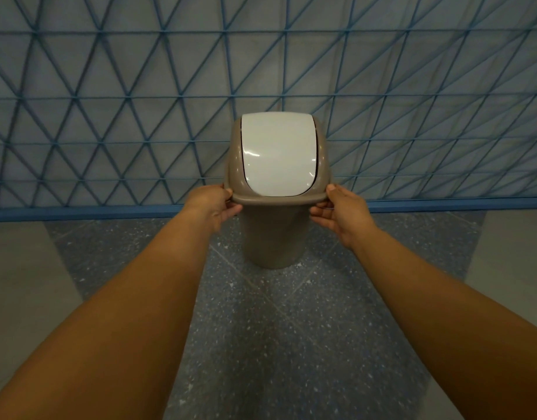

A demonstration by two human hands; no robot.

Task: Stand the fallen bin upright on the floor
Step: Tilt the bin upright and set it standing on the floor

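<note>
1. The bin (275, 237) stood upright on the speckled floor (291, 328), base down, directly between the two hands and ahead of both outstretched forearms.
2. The left hand (211, 204) grasped the left side of the bin's projecting rim: the thumb lay on top of the rim and the fingers curled beneath it against the body.
3. The right hand (341, 212) grasped the right side of the same rim in a mirrored grip, thumb above and fingers below.
4. The white swing flap (278, 154) sat closed in the taupe lid housing, above and between both hands, its lower edge just above the rim each hand held.
5. The bin body tapered downward from the hands to its base, which rested on the floor below hand level.
6. Beyond the hands and the bin stood a wall (109, 86) with a blue triangular lattice; a blue skirting strip (94, 212) ran along its foot, at about hand level in the frame.
</note>
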